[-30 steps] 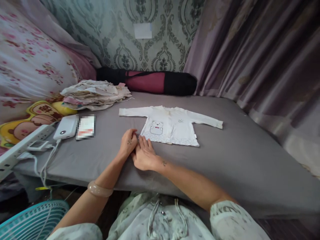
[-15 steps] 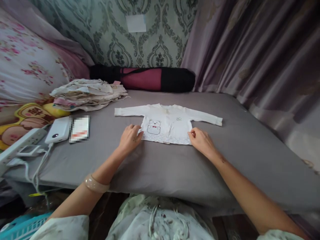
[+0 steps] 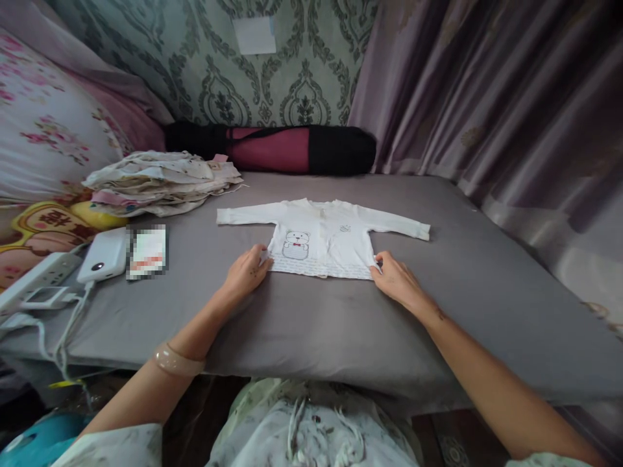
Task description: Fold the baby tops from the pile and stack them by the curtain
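Observation:
A small white baby jacket (image 3: pixel 318 243) lies spread flat, front side up, both sleeves stretched outwards. It has a bear print on its left half and a band of lettering along the hem. My left hand (image 3: pixel 247 267) pinches its lower left corner between thumb and fingers. At the lower right corner, my right hand (image 3: pixel 393 277) grips the hem in the same way. The cloth between the fingertips is mostly hidden.
The jacket rests on a grey-sheeted bed (image 3: pixel 311 324). Folded clothes (image 3: pixel 163 181) are piled at the back left, near a white power bank (image 3: pixel 103 253) and a power strip (image 3: pixel 41 279). A black and maroon bag (image 3: pixel 272 149) lies along the wall.
The hem's corners sit slightly farther apart, with my hands a little wider. The whole view has shifted slightly, so the surroundings appear farther left.

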A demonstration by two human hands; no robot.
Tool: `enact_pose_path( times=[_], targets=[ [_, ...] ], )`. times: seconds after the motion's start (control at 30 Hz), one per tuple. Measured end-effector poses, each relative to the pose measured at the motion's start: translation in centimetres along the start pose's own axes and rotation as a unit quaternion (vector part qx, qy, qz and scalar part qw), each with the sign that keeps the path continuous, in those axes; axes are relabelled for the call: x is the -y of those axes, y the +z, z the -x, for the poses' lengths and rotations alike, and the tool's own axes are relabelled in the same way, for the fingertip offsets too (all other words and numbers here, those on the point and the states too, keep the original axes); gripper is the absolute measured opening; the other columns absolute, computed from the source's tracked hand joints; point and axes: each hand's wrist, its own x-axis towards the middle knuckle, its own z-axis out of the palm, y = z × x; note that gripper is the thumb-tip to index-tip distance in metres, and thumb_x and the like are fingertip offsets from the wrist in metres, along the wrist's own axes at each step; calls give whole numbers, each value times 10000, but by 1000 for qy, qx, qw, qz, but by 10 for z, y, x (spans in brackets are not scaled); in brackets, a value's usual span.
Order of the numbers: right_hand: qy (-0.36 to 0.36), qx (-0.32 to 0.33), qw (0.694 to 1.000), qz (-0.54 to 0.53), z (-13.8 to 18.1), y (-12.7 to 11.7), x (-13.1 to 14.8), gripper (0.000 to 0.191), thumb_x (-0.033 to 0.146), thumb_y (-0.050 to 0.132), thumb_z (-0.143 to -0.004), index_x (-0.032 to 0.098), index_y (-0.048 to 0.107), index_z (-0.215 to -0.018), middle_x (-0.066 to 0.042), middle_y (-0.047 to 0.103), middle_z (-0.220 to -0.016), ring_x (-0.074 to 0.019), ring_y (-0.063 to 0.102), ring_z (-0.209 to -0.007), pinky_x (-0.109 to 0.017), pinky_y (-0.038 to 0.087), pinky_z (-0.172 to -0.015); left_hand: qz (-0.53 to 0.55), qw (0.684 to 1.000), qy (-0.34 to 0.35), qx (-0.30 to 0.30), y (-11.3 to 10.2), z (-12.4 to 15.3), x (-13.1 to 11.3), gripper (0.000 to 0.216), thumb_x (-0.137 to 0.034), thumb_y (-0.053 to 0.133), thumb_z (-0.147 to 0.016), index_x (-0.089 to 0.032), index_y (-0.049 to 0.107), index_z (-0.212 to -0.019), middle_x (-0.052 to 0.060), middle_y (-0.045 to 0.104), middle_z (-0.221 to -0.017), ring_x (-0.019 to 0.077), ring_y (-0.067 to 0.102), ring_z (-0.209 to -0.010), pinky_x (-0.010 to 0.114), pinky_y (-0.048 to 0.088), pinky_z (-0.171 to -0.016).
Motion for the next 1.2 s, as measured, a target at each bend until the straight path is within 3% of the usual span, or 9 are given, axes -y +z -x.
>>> enact_pose_path(
  times=[0.1, 0.2, 0.33, 0.43, 0.53, 0.73, 1.03, 1.13, 1.2],
  targets=[
    [-14, -30, 999, 37, 7, -1, 2, 336, 344, 423, -936, 172, 508, -1212, -127, 671, -991, -278, 639, -903, -330, 401, -714, -16, 999, 35, -9, -3, 0, 7, 386, -398, 445, -915, -172, 484, -1226, 79, 632, -924, 232, 598, -892, 341, 452, -806],
    [-80, -99, 987, 99, 8, -3, 13, 276, 285, 424, -929, 144, 566, -1119, -171, 629, -1078, -292, 595, -996, -369, 401, -817, -67, 994, 82, -32, -9, -7, -2, 359, -377, 463, -906, -157, 519, -1185, 120, 610, -986, 260, 580, -945, 389, 447, -855],
    [-228, -135, 960, 96, -14, 4, 42, 348, 267, 361, -953, 131, 557, -1207, -177, 524, -1335, -277, 458, -1245, -406, 313, -1032, -48, 976, 207, -36, 1, -26, -44, 334, -328, 380, -950, -165, 534, -1198, 143, 599, -1143, 256, 563, -1077, 397, 436, -939],
    [-249, -114, 959, 68, -38, 15, 62, 499, 305, 279, -979, 94, 403, -1414, -163, 321, -1529, -273, 244, -1419, -454, 172, -1143, -10, 960, 281, -14, 21, -39, -79, 396, -329, 328, -972, -162, 491, -1291, 147, 530, -1341, 244, 463, -1278, 407, 371, -1055],
    [-236, -63, 969, 47, -52, 25, 68, 564, 337, 237, -983, 86, 306, -1483, -153, 214, -1574, -278, 166, -1451, -494, 134, -1158, -23, 963, 264, 43, 37, -43, -94, 503, -389, 269, -988, -134, 406, -1400, 155, 382, -1500, 272, 291, -1417, 462, 250, -1140],
    [-262, -20, 964, 31, -38, 30, 51, 587, 383, 239, -977, 156, 249, -1518, -122, 141, -1593, -273, 107, -1465, -540, 91, -1161, -44, 958, 263, 101, 41, -39, -85, 685, -570, 187, -969, -151, 233, -1510, 134, 191, -1582, 281, 114, -1466, 488, 107, -1171],
    [-331, 19, 943, -4, 19, 23, 25, 566, 417, 225, -998, 188, 271, -1514, -95, 164, -1587, -254, 112, -1464, -510, 94, -1181, -35, 956, 264, 125, 43, -45, -82, 753, -657, 222, -931, -183, 224, -1515, 136, 166, -1589, 300, 108, -1467, 492, 97, -1162],
    [-338, 48, 940, -21, 37, 11, 16, 572, 432, 279, -991, 189, 285, -1509, -89, 181, -1587, -253, 127, -1463, -477, 114, -1185, -40, 956, 263, 121, 39, -45, -84, 745, -658, 269, -922, -186, 267, -1498, 140, 212, -1579, 310, 165, -1456, 480, 131, -1155],
    [-344, 71, 936, -40, 41, -4, 13, 538, 434, 322, -983, 193, 388, -1460, -95, 289, -1557, -252, 241, -1433, -434, 191, -1167, -43, 954, 275, 109, 33, -47, -87, 726, -655, 319, -911, -188, 325, -1468, 156, 276, -1554, 322, 241, -1428, 480, 197, -1131]
  ],
)
